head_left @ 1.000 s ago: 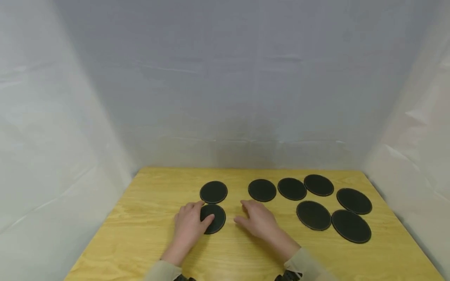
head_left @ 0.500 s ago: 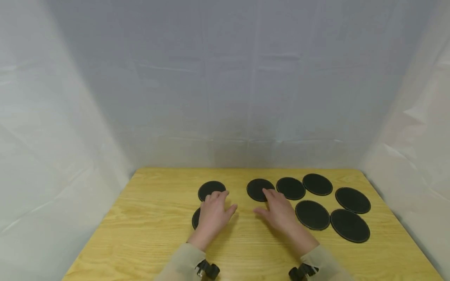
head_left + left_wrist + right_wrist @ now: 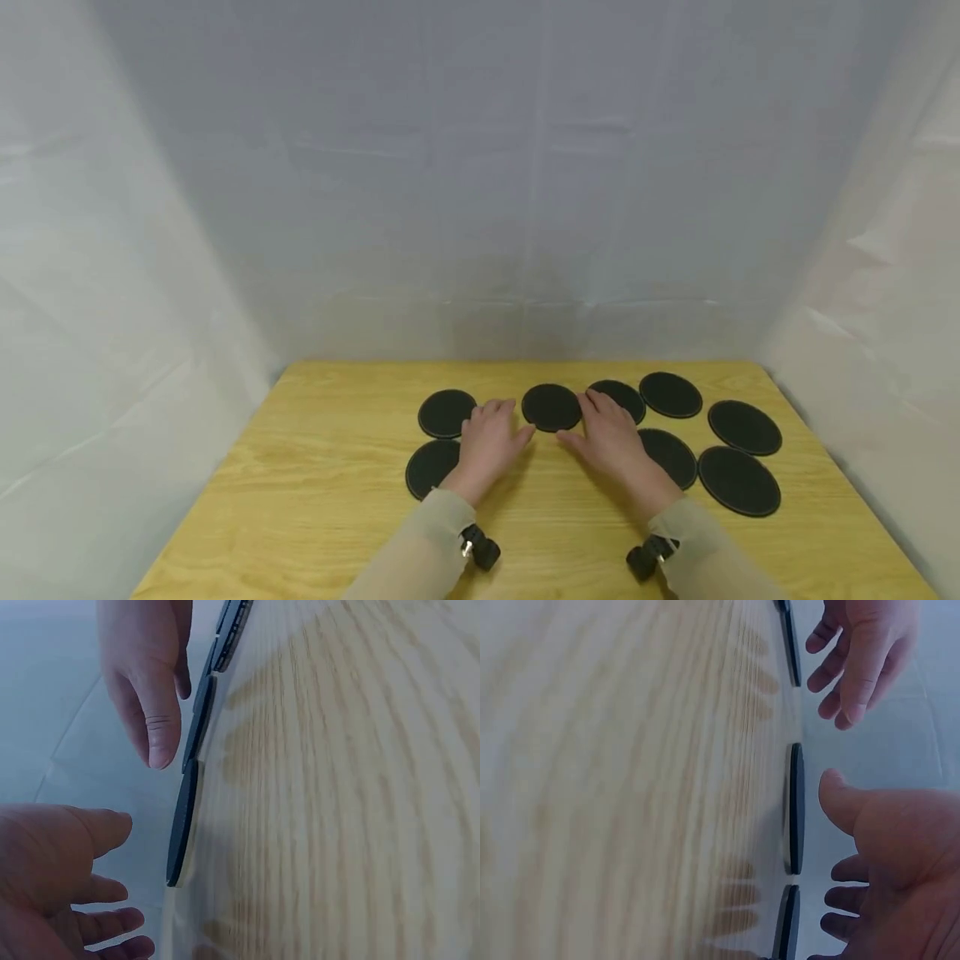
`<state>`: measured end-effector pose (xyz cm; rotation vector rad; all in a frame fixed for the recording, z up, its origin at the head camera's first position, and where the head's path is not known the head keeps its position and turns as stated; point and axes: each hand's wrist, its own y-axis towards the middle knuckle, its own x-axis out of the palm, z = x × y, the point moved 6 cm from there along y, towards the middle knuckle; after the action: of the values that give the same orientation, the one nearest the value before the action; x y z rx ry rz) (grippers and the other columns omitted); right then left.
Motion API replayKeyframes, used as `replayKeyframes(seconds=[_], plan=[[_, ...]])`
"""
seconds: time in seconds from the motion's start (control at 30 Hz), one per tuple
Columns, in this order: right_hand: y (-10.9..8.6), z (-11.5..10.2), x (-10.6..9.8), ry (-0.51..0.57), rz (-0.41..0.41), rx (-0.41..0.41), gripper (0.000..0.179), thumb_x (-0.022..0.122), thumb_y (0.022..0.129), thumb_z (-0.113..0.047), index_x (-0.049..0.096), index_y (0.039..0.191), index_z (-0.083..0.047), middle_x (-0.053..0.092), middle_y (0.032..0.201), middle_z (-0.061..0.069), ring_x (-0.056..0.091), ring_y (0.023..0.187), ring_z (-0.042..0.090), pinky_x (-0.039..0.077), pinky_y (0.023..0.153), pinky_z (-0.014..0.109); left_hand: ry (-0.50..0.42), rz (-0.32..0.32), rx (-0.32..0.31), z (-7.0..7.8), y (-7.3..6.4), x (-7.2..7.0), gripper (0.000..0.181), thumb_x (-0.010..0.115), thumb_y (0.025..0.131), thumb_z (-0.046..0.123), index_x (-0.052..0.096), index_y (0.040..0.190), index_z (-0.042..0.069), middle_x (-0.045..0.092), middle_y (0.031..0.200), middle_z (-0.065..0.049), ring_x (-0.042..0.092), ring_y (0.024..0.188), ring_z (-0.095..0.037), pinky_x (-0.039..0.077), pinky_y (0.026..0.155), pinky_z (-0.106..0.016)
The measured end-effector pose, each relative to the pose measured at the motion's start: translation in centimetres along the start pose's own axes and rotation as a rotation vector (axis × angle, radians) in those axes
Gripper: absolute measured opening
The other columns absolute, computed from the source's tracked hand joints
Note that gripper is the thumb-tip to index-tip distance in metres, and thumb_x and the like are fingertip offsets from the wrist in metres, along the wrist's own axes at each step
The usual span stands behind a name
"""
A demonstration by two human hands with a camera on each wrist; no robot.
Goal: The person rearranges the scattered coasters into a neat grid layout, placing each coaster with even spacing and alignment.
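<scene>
A round black coaster [image 3: 552, 407] with a stitched rim lies flat on the table between my two hands. To its left is my left hand [image 3: 489, 443], fingers spread and holding nothing. On the other side, my right hand [image 3: 613, 442] reaches over the coaster to the right [image 3: 624, 398], partly covering it. In the right wrist view, a gap shows between my right hand [image 3: 907, 877] and the middle coaster [image 3: 796, 810]. The left wrist view shows my left hand [image 3: 56, 877] apart from the nearest coaster [image 3: 183, 825].
Left of my left hand lie two coasters, one behind [image 3: 447, 413] and one in front [image 3: 432, 469]. Several more spread over the right side, including a front one [image 3: 739, 481]. The wooden table [image 3: 300, 483] meets pale sheeting [image 3: 480, 208] at the back and sides.
My left hand has left the front left coaster and moved right; that coaster now lies slightly further left. My right hand has moved right and away from me, to the middle coaster's right side.
</scene>
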<state>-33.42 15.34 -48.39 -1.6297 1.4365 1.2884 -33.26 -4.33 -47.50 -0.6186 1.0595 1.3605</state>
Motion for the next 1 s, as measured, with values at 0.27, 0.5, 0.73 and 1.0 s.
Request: replayKeyframes(seconds=[0.27,0.5,0.73,1.0], plan=[[1.5,1.3,0.5,-0.001,-0.043,0.016,0.080,0.073,0.108,-0.042,0.044,0.161,0.011,0.040,0.167,0.035,0.036,0.155,0.053,0.030,0.120,0.074,0.026,-0.024,-0.008,0.6,1.8,1.2,0.055,0.074,0.107,0.039,0.066,0.152,0.008,0.064,0.151,-0.017,0.058,0.135,-0.048,0.042,0.111,-0.073],[2.2,1.8,0.8,-0.004,-0.080,0.040,0.078,0.070,0.110,-0.042,0.046,0.161,0.011,0.040,0.167,0.034,0.035,0.156,0.052,0.028,0.122,0.074,0.044,-0.059,-0.057,0.3,2.9,2.9,0.057,0.071,0.109,0.043,0.065,0.153,0.007,0.062,0.152,-0.018,0.053,0.139,-0.047,0.040,0.115,-0.070],[2.4,2.1,1.0,-0.022,-0.085,0.031,0.072,0.071,0.109,-0.042,0.053,0.156,0.010,0.042,0.166,0.033,0.037,0.155,0.051,0.030,0.121,0.073,0.089,-0.050,-0.063,0.3,3.2,3.3,0.057,0.073,0.107,0.046,0.069,0.147,0.006,0.064,0.146,-0.018,0.053,0.137,-0.045,0.042,0.112,-0.067],[2.9,2.0,0.7,-0.027,-0.071,0.016,0.063,0.070,0.110,-0.035,0.058,0.151,0.012,0.047,0.161,0.035,0.041,0.152,0.053,0.035,0.120,0.068,0.105,-0.016,-0.051,0.5,3.1,3.1,0.052,0.076,0.105,0.045,0.073,0.142,0.008,0.065,0.140,-0.016,0.055,0.130,-0.043,0.046,0.106,-0.064]])
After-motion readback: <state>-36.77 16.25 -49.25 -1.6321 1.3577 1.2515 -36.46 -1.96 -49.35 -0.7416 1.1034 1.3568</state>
